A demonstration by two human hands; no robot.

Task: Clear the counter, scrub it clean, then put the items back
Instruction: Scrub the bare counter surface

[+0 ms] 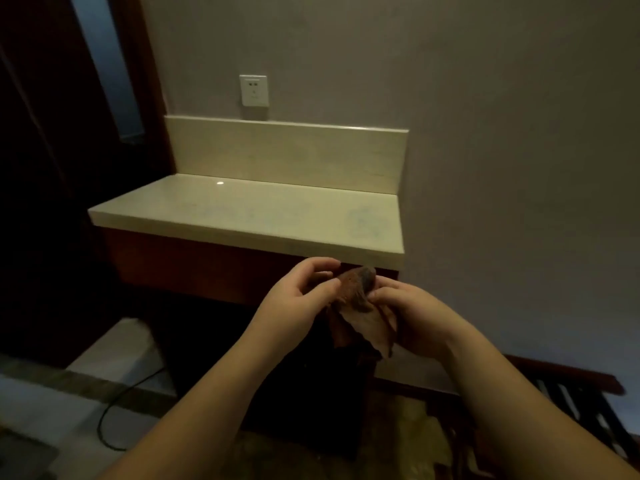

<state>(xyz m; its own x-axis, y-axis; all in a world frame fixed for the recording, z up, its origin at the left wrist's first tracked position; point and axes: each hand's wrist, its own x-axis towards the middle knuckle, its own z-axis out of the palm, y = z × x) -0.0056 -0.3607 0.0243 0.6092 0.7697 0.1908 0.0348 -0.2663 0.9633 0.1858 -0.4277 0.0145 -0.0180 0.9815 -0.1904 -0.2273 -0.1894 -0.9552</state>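
Note:
A pale stone counter [242, 216] with a low backsplash stands against the wall, with nothing on its top and faint bluish marks near its right end. In front of its front edge, below counter height, I hold a crumpled brown-orange cloth [356, 306] between both hands. My left hand [304, 292] pinches the cloth's upper left part with fingertips. My right hand [408, 310] grips its right side, and the cloth's lower part hangs down between the two hands.
A white wall socket [254, 90] sits above the backsplash. Dark wooden cabinet [194, 268] under the counter. A black cable [114, 410] runs across the floor at lower left. A dark slatted wooden rack [581, 403] stands at lower right. Dark doorway on the left.

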